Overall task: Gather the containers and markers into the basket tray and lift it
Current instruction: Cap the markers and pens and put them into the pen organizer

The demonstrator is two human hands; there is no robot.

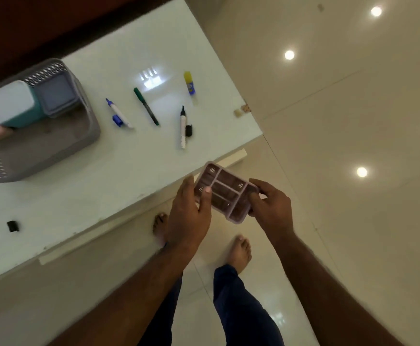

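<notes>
- My forearms fill the lower part of the view, and below them I see my bare feet on the tiled floor, so I am standing off the near edge of the white table (119, 176).
- My left hand (191, 216) grips one short end of the pink divided container (225, 192), thumb laid over the rim into a compartment; my right hand (271, 208) pinches the opposite end with curled fingers. Neither hand is free.
- The container hangs in the air just beyond the table edge, tilted, its open compartments facing me.
- The grey basket tray (89, 136) sits well to the left on the table and already carries a teal box with a white lid (9, 104) and a grey-lidded box (55, 96).
- The bare part of the tray floor is on its near side, so I judge that the best spot: level the container first, carry it low over the table, then lower it flat beside the boxes rather than on them.
- On the way I should pass on the near side of the blue marker (117, 113), green marker (146, 106), black marker (183, 128) and yellow glue stick (189, 82), so nothing rolls; two markers lie uncapped with caps beside them.
</notes>
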